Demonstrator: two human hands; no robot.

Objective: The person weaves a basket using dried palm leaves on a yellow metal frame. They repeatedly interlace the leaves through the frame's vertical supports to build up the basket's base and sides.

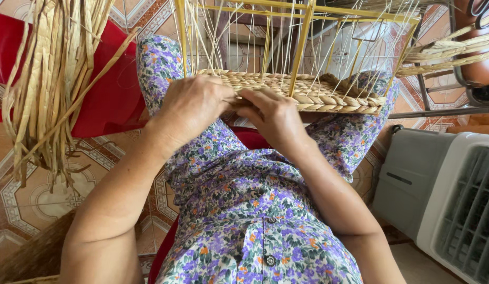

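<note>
Straw-coloured braid is making up the basket [307,92], which is lying across the person's knees, on the flowered dress [244,210]. Its woven base is facing the camera edge-on, and thin pale stakes [244,37] are rising from it, held inside a yellow frame [302,42]. Both hands are working at the near left edge of the base. The left hand [189,108] is curling over that edge, fingers bent down and pressing on the braid, though what lies under the palm is hidden. The right hand [273,115] is sitting just beside it, almost touching, its fingers closing on a strand at the rim. Whether either hand is fully pinching a strand I cannot tell.

Further out, a bundle of dry fibre [50,79] is hanging at the left, in front of a red chair [107,89]. More braided strands [449,52] are lying at the upper right on a metal rack [439,110]. A grey and white fan unit [444,194] is standing at the lower right. Patterned floor tiles [29,194] are showing beneath everything.
</note>
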